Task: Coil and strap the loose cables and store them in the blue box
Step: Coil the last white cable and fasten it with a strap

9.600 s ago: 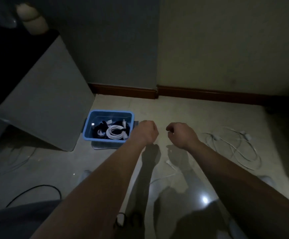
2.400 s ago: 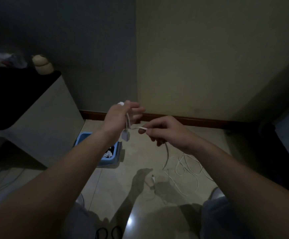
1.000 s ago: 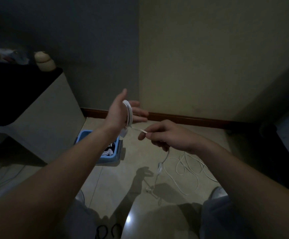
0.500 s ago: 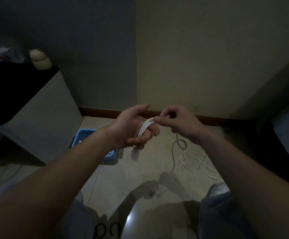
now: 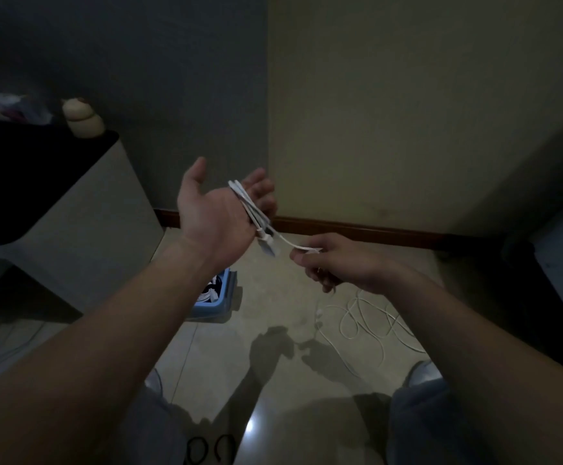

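Note:
A white cable [image 5: 247, 203] is wound in a few loops round the fingers of my left hand [image 5: 213, 219], which is raised with the palm towards me, thumb apart and fingers fairly straight. Its white plug [image 5: 269, 247] hangs just below that hand. My right hand [image 5: 337, 266] pinches the same cable a short way to the lower right, and the strand between the hands is taut. The rest of the cable lies in loose loops on the floor [image 5: 370, 325]. The blue box [image 5: 224, 298] stands on the floor, mostly hidden behind my left forearm, with coiled cables inside.
A pale cabinet [image 5: 82, 223] with a dark top stands at the left, close to the box. A brown baseboard [image 5: 357, 229] runs along the walls of the corner. Dark furniture fills the right edge. A black cable [image 5: 213, 453] lies near my knees.
My left hand has turned palm up and opened its fingers with the loops still round them. My right hand has dropped from beside the left fingers to lower right, drawing the cable out.

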Demonstrator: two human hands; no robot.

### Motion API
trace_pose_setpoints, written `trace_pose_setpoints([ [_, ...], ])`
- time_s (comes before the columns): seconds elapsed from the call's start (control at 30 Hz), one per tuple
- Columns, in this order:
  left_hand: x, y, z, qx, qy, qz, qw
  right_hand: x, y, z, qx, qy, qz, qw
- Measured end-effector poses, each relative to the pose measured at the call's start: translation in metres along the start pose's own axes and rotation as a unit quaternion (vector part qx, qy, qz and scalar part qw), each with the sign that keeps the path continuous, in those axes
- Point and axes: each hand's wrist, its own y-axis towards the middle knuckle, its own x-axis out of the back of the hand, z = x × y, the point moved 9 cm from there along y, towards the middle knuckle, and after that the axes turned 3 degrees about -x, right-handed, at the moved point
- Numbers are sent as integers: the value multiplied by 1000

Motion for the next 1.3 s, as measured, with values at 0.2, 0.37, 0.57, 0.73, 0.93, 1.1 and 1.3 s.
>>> trace_pose_setpoints([
  [0.2,9,6,-16,-70,55,-87,992,3,2,4,9,24,-40,999],
  [0.37,12,6,-6,-34,275,-136,951,6,-2,27,85,21,-75,993],
  [0.57,3,2,47,113,398,-44,909,8,-12,42,153,97,-46,982],
  [0.73,0,-12,77,235,468,107,845,20,-15,45,191,91,-89,973],
  [0.93,-2,-23,80,304,297,107,899,50,-13,35,175,82,-216,957],
  [1.1,-22,-25,70,280,152,111,941,52,-5,27,157,70,-216,961],
  [1.3,-27,-9,39,151,68,69,984,42,6,11,93,-56,-178,978],
])
